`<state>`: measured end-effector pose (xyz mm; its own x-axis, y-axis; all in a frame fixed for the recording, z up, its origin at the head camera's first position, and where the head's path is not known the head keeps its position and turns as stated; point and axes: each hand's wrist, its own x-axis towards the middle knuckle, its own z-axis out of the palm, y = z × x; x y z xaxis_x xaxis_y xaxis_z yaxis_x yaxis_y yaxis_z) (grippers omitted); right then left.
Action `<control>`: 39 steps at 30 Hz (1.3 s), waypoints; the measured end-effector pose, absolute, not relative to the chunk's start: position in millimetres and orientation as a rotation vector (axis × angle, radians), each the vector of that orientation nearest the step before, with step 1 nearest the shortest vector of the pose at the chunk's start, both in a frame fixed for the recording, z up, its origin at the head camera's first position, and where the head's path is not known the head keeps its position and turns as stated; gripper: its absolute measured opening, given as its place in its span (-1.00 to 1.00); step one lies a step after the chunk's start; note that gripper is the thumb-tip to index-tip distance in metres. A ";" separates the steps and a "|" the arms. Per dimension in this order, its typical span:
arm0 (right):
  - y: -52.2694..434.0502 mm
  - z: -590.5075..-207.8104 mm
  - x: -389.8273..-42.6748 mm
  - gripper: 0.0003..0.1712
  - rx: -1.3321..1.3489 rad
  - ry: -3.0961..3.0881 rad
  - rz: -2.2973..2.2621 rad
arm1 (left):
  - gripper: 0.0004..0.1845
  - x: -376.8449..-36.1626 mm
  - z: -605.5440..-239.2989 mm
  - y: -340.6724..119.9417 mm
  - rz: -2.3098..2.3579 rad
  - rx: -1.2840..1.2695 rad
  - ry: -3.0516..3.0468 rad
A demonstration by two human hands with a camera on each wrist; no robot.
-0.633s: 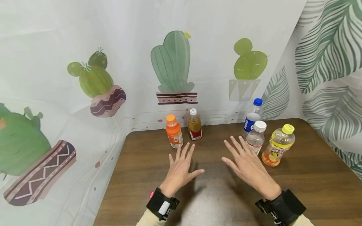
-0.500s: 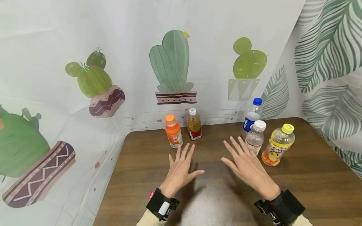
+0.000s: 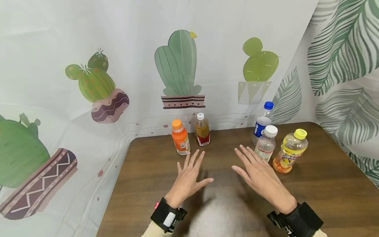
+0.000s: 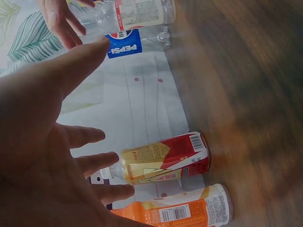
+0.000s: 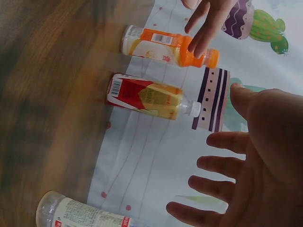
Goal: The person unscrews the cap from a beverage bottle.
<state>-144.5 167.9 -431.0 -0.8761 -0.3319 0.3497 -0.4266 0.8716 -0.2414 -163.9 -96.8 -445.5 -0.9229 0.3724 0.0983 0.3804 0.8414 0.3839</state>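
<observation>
Both the left hand (image 3: pixel 188 179) and the right hand (image 3: pixel 259 176) hover flat with fingers spread, grasping nothing, above the wooden table (image 3: pixel 325 184), the left near the orange bottle (image 3: pixel 180 137), the right near the clear white-capped bottle (image 3: pixel 266 143).

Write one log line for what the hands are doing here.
left hand: open, holds nothing | right hand: open, holds nothing | bottles: five upright on table

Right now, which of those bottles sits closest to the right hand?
The clear bottle with the white cap, just beyond the right hand's fingertips; the others stand farther off.
</observation>
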 end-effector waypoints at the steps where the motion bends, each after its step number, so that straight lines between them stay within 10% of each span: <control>1: 167.4 -430.1 -143.1 -0.28 0.573 -2.747 0.452 | 0.02 -162.9 -445.0 -96.9 -0.645 -0.621 -2.989; 39: 227.0 -346.8 -173.5 -0.34 0.189 -2.516 0.570 | -0.68 -147.9 -449.3 -103.1 -0.893 -0.813 -2.796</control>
<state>-173.5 227.0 -346.8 -0.8398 -0.0154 0.5426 -0.2479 0.9002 -0.3581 -147.9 -103.1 -449.3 -0.8533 0.4607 0.2442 0.5170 0.6862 0.5117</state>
